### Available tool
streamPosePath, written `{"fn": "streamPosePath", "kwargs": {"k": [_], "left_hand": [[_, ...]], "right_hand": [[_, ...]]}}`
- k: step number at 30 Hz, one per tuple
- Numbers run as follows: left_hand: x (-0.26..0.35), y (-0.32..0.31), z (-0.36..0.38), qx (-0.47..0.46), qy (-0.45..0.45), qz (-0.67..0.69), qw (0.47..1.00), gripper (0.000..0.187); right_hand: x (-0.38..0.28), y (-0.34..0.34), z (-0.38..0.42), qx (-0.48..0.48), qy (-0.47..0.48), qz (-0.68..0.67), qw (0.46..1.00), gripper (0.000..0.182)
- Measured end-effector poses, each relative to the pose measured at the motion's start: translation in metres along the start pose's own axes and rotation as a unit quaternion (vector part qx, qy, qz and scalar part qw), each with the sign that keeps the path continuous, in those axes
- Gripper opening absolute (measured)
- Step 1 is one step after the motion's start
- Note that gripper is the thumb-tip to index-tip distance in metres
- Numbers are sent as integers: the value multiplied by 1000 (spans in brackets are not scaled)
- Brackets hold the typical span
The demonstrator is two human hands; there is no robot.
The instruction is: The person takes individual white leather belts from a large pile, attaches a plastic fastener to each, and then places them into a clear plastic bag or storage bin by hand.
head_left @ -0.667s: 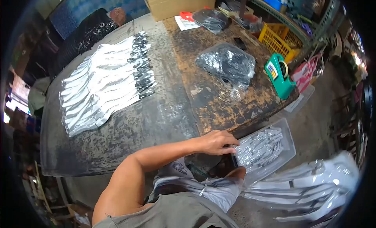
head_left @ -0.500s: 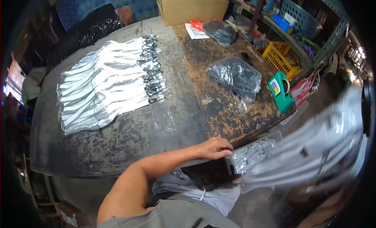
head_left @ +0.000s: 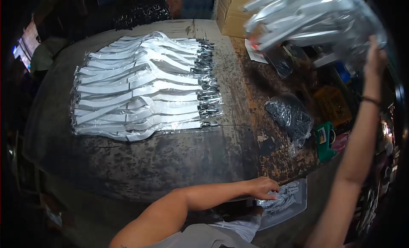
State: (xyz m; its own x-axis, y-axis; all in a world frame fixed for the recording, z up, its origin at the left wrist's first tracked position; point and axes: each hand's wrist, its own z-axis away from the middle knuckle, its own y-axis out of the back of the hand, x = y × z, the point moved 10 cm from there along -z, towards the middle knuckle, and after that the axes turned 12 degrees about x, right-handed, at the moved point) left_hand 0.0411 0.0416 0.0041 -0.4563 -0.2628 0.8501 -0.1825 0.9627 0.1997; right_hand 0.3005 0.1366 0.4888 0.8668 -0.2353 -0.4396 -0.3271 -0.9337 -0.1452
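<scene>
My right hand (head_left: 375, 62) is raised at the upper right, closed on a bundle of white lanyards (head_left: 315, 18) in clear plastic. The bundle is blurred and hangs over the far right of the table. My left hand (head_left: 263, 188) is at the table's near edge beside a translucent plastic bin (head_left: 303, 205), its fingers apart and loosely bent, with nothing visible in them. More plastic-wrapped pieces (head_left: 283, 201) lie in that bin. On the grey table top, a wide layer of white lanyards with black clips (head_left: 140, 86) is spread in clear plastic.
A green tape dispenser (head_left: 326, 141) and a plastic bag of dark contents (head_left: 289, 118) are on the worn wooden part of the table (head_left: 272, 158). A cardboard box (head_left: 228, 13) stands at the back, and a yellow basket (head_left: 332, 105) is at the right.
My right hand has swung the lanyard bundle from the lower right up over the table's far right. The left hand remains by the near table edge. The view has shifted.
</scene>
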Motion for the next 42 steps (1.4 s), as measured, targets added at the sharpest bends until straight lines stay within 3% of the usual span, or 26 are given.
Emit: {"fn": "streamPosePath", "kwargs": {"k": [1,2,3,4,5,6,7,8,9,11,14,16,19,20,21,23,24,28,33,36,40,42], "left_hand": [[1,0,0,-1,-3,5,1000,37],[0,-1,0,-6,3,1,1000,37],[-2,-2,-1,-11,8,-4,1000,38],[0,-3,-2,-16,2,1,1000,38],[-3,-5,-1,-31,24,-6,999,38],[-7,-7,-1,-45,47,-14,998,38],[-13,-15,1,-51,44,-11,998,38],[-10,-10,0,21,-21,6,1000,40],[-4,2,2,93,-86,23,992,43],[2,7,1,89,-85,69,990,50],[-7,-4,0,59,-58,49,995,47],[-26,-17,5,-15,26,-40,999,42],[-14,-14,1,-46,17,-60,997,39],[-2,-5,-1,-28,1,-56,998,39],[0,-5,-1,-30,0,-53,998,39],[-3,-7,-1,-31,11,-53,998,39],[-5,-8,-1,-32,9,-53,998,39],[-1,-9,0,-27,-19,-64,997,39],[7,-5,1,-32,-40,-49,997,37],[8,-2,2,13,-77,-84,993,31],[20,-5,0,-43,-56,-121,990,30],[36,-4,2,26,-146,-165,975,21]], "right_hand": [[-3,-13,69,-134,-64,37,988,43],[-1,-23,120,-181,-13,81,980,43],[16,-43,177,-265,5,6,964,47],[14,-41,236,-228,166,80,956,61],[50,-59,305,-396,45,100,912,68],[54,-51,367,-546,-98,221,802,76],[86,-44,428,-570,-117,256,772,80],[158,-65,513,-664,-116,192,714,77],[131,-33,511,-622,-110,290,719,85],[104,-22,507,-608,-136,291,726,83],[97,-13,491,-603,-111,295,733,87],[81,-12,478,-617,-40,234,750,79],[90,-5,462,-603,-39,191,773,82],[90,-1,456,-590,-36,191,783,68],[93,1,452,-589,-37,195,783,68],[104,8,461,-634,-119,191,740,53],[99,10,459,-625,-98,192,750,35],[85,21,447,-543,-27,190,817,19],[46,35,430,-466,4,95,880,15],[6,66,414,-464,-9,67,883,15],[-7,132,404,-435,-14,-8,901,11],[-2,173,404,-430,-39,-5,902,13]]}}
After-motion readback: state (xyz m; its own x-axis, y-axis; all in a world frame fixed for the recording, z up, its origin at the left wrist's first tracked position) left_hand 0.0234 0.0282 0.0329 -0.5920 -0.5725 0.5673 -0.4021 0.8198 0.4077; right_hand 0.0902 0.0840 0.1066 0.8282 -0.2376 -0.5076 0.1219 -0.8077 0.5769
